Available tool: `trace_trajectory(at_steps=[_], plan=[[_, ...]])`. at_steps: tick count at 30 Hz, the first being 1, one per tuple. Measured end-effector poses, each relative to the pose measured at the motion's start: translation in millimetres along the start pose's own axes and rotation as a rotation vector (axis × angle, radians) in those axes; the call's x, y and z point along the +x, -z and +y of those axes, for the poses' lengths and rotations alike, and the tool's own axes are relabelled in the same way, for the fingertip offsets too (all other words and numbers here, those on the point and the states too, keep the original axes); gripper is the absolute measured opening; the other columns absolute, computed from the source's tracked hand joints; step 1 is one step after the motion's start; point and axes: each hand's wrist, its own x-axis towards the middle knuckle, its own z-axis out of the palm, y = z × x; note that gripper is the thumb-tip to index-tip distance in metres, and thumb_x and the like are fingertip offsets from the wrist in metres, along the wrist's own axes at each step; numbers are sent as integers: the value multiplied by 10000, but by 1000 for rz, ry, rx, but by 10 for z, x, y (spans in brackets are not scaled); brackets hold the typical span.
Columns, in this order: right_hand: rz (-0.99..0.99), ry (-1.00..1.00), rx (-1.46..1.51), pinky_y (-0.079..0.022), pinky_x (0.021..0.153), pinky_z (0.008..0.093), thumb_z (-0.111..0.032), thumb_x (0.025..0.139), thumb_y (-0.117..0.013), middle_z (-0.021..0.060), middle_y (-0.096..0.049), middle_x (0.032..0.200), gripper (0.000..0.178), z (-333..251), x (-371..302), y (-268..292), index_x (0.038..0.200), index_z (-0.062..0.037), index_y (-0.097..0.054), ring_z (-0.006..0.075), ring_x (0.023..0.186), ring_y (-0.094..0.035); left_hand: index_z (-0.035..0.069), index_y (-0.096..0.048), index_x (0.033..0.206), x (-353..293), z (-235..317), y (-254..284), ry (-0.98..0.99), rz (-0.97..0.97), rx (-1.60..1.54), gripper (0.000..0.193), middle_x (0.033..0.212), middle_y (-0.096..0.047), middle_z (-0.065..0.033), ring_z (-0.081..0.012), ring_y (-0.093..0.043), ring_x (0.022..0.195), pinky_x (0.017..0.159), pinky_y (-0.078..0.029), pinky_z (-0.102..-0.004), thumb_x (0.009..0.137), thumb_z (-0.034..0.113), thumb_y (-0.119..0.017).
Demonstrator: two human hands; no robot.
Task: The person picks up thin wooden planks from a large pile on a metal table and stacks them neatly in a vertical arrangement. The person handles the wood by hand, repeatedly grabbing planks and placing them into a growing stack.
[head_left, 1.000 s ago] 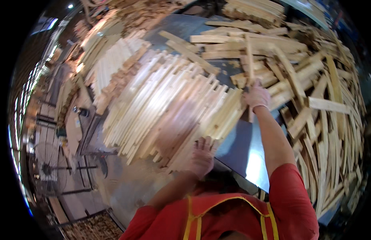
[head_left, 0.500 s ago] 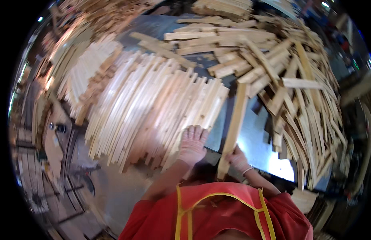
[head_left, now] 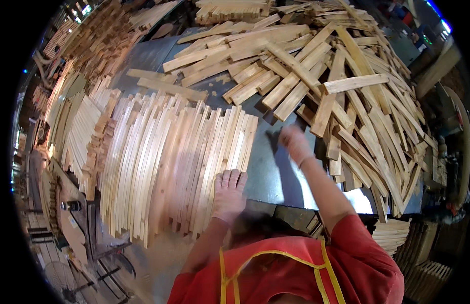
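My left hand point(head_left: 229, 195), in a pale glove, lies with fingers stretched out on the near right end of a row of light wooden strips point(head_left: 159, 162). The strips lie side by side, their ends uneven. My right hand point(head_left: 296, 143), also gloved, is over the bare metal tabletop point(head_left: 265, 169), between that row and a loose heap of wooden strips point(head_left: 366, 131). No strip shows in it, and its fingers are blurred and partly hidden. Closest to it are the ends of several strips point(head_left: 290, 101) at the heap's left edge.
Two loose strips point(head_left: 166, 86) lie beyond the row. Another stack of strips point(head_left: 83, 142) stands at the left, and a further stack point(head_left: 232, 11) at the far side. The table's near edge point(head_left: 280, 204) runs just in front of me.
My right hand has let go of the long wooden strip it held and has moved forward towards the heap. My left hand stays on the row. The view has shifted.
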Motion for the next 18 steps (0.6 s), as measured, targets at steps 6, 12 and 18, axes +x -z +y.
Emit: trace_trajectory(at_steps=[6, 12, 18], plan=[[661, -476, 1120, -607, 867, 429, -233, 924, -812, 48, -762, 1065, 288, -321, 1017, 334, 1160, -105, -710, 273, 966, -723, 88, -654, 1316, 166, 58, 92, 5, 14, -53, 582, 1343, -586, -128, -349, -522, 1326, 1160, -390, -546, 742, 162, -712], [315, -126, 1521, -629, 821, 427, -227, 934, -812, 71, -747, 1015, 352, -1017, 323, 1525, 1227, -73, -693, 252, 928, -733, 91, -615, 1308, 194, 97, 189, -19, 50, -26, 626, 1265, -567, -123, -338, -529, 1245, 1132, -404, -515, 701, 184, -738], [259, -530, 922, -624, 837, 392, -199, 881, -827, 71, -712, 1044, 474, -1302, -1605, 911, 1293, -53, -647, 225, 936, -718, 91, -617, 1366, 107, 122, 198, -16, 40, -16, 641, 1348, -560, -130, -346, -498, 1332, 1170, -367, -535, 740, 178, -720]])
